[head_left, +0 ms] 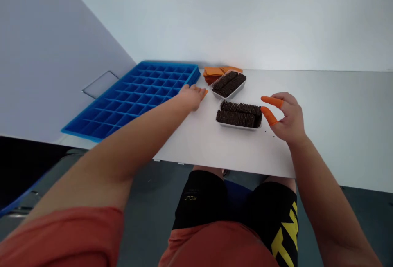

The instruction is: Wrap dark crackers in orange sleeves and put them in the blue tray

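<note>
My right hand (290, 115) is held beside the nearer clear plastic tub (239, 126), its thumb and forefinger spread and covered with orange finger cots. Nothing shows between them. Two rows of thin dark brown flat pieces (238, 119) stand on edge in that tub. To the left, my left hand (194, 96) is low over the table, its loosely bent fingers pointing right, with an orange cot on a fingertip. I see nothing in it, though its underside is hidden. Just beyond those fingertips is a second plastic tub (236, 92), tilted on the table and packed with similar dark pieces.
A blue tray (135, 95) with many square compartments lies at the left, partly behind my left forearm. Folded orange packets (215, 72) are stacked behind the far tub, against the wall. Small dark crumbs dot the white table (196, 144) near my right hand.
</note>
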`<state>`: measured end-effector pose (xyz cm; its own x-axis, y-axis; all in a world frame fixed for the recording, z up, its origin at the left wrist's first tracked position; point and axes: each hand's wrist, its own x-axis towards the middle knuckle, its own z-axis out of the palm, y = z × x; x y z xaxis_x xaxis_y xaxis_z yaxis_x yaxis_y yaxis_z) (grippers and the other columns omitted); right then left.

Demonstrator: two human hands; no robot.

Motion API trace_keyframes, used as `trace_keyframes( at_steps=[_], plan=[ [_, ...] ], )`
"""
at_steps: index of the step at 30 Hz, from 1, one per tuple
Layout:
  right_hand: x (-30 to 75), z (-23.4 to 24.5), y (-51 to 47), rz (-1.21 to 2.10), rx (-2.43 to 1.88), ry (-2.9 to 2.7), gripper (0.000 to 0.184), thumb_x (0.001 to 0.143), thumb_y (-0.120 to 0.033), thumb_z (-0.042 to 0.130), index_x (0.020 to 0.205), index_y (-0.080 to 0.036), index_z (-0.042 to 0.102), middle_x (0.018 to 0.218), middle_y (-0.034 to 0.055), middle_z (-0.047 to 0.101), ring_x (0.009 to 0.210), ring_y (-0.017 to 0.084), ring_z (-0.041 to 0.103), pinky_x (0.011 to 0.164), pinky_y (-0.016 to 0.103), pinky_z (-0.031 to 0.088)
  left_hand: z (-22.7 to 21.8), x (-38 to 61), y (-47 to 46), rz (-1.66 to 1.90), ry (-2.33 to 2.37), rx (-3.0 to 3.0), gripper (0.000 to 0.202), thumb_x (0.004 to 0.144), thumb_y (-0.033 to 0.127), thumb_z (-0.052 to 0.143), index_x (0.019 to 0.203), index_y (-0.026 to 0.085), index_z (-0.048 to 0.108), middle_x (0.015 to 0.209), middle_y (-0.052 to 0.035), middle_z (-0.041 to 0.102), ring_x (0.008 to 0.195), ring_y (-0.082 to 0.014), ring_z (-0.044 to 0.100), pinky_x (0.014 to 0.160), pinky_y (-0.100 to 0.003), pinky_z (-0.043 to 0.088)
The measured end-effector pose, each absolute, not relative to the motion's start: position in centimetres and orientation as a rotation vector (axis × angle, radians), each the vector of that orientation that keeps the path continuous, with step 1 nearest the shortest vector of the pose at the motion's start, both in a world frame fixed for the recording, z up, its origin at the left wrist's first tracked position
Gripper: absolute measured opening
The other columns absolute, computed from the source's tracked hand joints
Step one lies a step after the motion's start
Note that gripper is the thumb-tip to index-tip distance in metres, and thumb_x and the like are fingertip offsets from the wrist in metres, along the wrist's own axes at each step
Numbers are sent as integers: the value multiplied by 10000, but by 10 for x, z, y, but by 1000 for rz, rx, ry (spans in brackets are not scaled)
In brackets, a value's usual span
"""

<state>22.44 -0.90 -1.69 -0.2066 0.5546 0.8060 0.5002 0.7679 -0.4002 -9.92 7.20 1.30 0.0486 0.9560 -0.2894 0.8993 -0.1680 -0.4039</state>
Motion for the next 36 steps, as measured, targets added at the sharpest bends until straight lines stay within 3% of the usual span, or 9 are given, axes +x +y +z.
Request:
trace_keyframes(
  at_steps=[4,9,14,18,23,25,29,34,36],
  plan=[
    [223,-14,-11,107,-811,-1846,253,928,-297,681,1174,-344,715,1018,44,692,908,211,664,831,433,571,-13,-106,86,727,-2081,-2192,938,767,197,702,1613,124,304,1625,-243,408,1502,-368,403,1173,-507,389],
    [223,-11,-14,174,-810,-1830,235,939,-298,668,1159,-355,727,1008,37,691,885,199,673,797,417,581,-20,-102,54,564,-2177,-2168,666,908,147,487,1550,20,360,1597,-293,414,1438,-359,502,1108,-456,470],
    [226,-13,-11,150,-838,-1781,205,945,-320,663,1135,-346,737,987,27,696,863,187,669,781,405,579,-32,-82,-35,217,-2042,-2292,542,1028,204,277,1540,109,426,1579,-196,493,1453,-294,505,1155,-428,455],
    [226,-18,-7,165,-831,-1754,197,939,-309,670,1120,-334,744,975,23,691,837,178,665,761,390,568,-43,-75,-111,129,-1989,-2405,618,1052,446,330,1578,134,422,1633,-203,415,1531,-351,397,1220,-567,383],
    [230,-27,1,158,-895,-1657,172,933,-332,671,1077,-316,763,951,30,689,817,182,646,765,403,562,-66,-84,-169,-97,-1893,-2436,528,1045,424,375,1562,359,460,1652,-81,381,1538,-357,383,1229,-761,216],
    [233,-31,5,168,-916,-1581,174,931,-351,670,1069,-305,764,949,29,682,806,176,629,768,401,557,-77,-92,-177,-210,-1859,-2431,531,1003,459,497,1524,361,519,1617,-72,441,1512,-354,428,1244,-702,284],
    [241,-34,13,199,-906,-1518,216,890,-414,709,1055,-283,758,942,25,669,796,167,611,766,386,546,-91,-115,-176,-606,-1835,-2450,403,995,302,516,1353,366,690,1433,-31,655,1389,-264,591,1196,-510,482],
    [273,-37,-24,146,-1066,-1217,291,948,-457,609,1107,-248,734,968,40,658,837,162,599,813,370,526,-101,-149,-169,-1114,-1720,-2625,322,969,441,582,998,237,829,1130,-79,806,1183,-278,729,1101,-501,573],
    [280,-55,-73,127,-1112,-1194,365,939,-470,624,1234,-264,689,1050,60,657,939,198,612,893,418,526,-105,-160,-165,-1185,-1764,-2641,351,955,500,597,1037,241,819,1151,-69,802,1195,-275,724,1135,-498,544]
  ],
)
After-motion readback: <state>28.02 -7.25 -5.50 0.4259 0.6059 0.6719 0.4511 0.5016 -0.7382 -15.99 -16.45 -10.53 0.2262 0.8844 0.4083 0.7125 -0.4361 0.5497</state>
